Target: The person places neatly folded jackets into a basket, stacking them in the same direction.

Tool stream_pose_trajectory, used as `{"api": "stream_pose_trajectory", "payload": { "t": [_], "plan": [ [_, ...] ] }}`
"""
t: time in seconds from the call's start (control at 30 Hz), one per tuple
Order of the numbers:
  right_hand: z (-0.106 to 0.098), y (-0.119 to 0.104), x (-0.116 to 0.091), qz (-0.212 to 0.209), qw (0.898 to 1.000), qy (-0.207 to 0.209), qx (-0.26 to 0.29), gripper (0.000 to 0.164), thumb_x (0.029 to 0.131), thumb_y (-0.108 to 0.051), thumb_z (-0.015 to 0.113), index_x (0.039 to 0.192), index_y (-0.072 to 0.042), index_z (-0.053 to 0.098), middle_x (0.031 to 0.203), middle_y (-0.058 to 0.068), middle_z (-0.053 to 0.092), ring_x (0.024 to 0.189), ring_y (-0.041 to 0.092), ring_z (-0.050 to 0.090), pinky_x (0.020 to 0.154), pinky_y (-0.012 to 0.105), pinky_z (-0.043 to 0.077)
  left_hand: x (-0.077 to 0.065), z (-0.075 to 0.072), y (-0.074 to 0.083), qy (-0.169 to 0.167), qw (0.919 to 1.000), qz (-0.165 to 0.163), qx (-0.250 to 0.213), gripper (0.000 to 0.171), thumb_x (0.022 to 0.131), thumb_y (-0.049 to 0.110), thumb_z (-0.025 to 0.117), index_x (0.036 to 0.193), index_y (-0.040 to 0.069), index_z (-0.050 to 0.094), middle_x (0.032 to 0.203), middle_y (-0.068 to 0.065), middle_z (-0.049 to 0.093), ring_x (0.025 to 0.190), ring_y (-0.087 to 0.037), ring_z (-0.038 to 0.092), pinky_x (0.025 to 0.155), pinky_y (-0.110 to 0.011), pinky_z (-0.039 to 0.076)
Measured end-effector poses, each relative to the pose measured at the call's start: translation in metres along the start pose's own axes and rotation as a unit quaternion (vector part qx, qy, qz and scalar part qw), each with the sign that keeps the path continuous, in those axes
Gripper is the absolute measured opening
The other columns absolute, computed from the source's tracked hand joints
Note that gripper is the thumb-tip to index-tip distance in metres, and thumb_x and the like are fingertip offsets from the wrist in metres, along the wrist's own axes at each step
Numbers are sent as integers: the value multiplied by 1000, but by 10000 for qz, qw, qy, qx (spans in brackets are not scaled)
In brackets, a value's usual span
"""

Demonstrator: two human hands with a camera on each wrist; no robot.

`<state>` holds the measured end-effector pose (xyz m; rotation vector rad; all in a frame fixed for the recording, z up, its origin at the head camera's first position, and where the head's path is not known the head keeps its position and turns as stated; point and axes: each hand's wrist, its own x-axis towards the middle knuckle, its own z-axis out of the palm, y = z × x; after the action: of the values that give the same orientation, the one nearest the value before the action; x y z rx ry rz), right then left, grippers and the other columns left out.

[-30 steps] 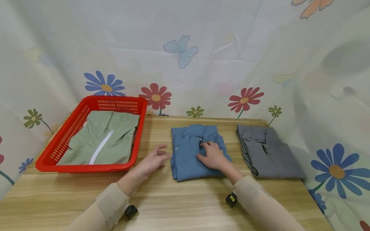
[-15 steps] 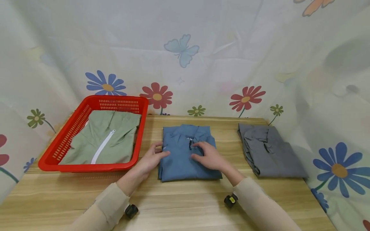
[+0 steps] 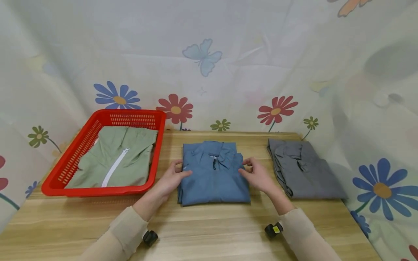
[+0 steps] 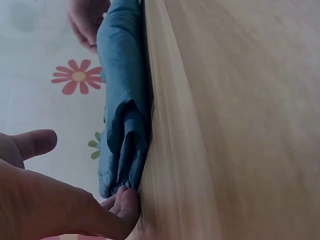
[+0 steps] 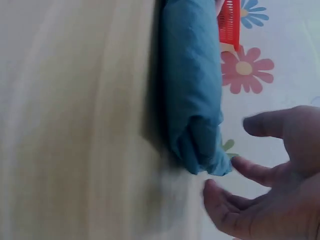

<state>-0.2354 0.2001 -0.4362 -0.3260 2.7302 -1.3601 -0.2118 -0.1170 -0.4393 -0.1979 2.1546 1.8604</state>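
A folded blue jacket (image 3: pixel 213 183) lies on the wooden table, its collar at the far side and a black zipper pull near the collar. At its left edge is my left hand (image 3: pixel 169 179), fingertips against the layered side and thumb raised apart in the left wrist view. My right hand (image 3: pixel 259 176) is beside the right edge, with thumb and fingers spread around nothing; in the right wrist view its fingertips (image 5: pixel 212 187) come close to the jacket's folded corner (image 5: pixel 200 150). Neither hand grips the cloth.
To the left stands a red plastic basket (image 3: pixel 160 145) holding a folded green jacket (image 3: pixel 137 159) with a white zipper. A folded grey garment (image 3: pixel 310 177) lies at the right. Behind the table (image 3: pixel 209 232) hangs a flower-printed sheet (image 3: pixel 235 83).
The blue jacket has shifted left, up to my left hand, and then stays. My right hand has moved from the jacket's top out to its right edge.
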Motion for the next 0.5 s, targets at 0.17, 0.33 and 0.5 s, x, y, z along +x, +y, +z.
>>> {"api": "stream_pose_trajectory", "payload": {
  "t": [0.17,0.33,0.5],
  "plan": [
    [5,6,-1,525,9971,-542,123,47,103,-22,64,141,2,49,113,18,55,93,26,49,74,37,43,4,-1,0,123,9999,-26,5,71,101,21,64,158,5,25,150,-29,37,139,-41,37,117,-58,26],
    [10,5,1,807,9946,-404,512,44,104,-24,63,140,-2,51,115,19,54,93,29,48,76,39,42,10,1,2,159,9999,-35,1,71,101,23,63,158,5,24,151,-28,38,140,-40,37,117,-56,26],
    [13,4,3,876,9922,-280,842,41,104,-21,62,139,-2,53,142,25,46,117,34,47,94,47,43,13,5,5,250,9995,-39,-192,69,101,21,62,157,4,25,150,-25,38,136,-38,39,117,-54,26]
  ]
}}
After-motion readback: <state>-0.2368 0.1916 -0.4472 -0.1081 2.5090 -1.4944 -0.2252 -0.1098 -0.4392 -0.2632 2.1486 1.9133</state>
